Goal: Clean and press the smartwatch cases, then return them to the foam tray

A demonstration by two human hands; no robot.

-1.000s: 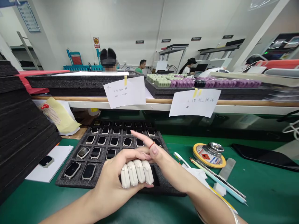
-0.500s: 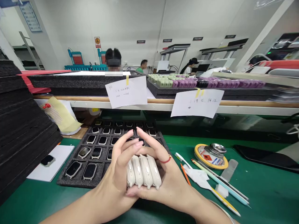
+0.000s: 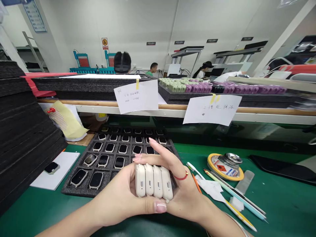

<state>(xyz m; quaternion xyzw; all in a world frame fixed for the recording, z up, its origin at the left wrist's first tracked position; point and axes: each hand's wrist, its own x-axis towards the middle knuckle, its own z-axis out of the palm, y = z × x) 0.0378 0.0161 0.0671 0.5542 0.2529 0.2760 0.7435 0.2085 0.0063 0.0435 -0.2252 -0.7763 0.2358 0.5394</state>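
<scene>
The flat green tabletop lies bare left of the left forearm, while the black foam compartment tray fills the space beyond both hands, its near edge showing left of them. Since half a second ago, the left hand has lowered its raised fingers, thumb now along the bottom; the right hand curls over the top. Both clasp four off-white rounded watch cases between them, turned to show narrow silvery slots. A slim orange stick lies just right of the right hand.
</scene>
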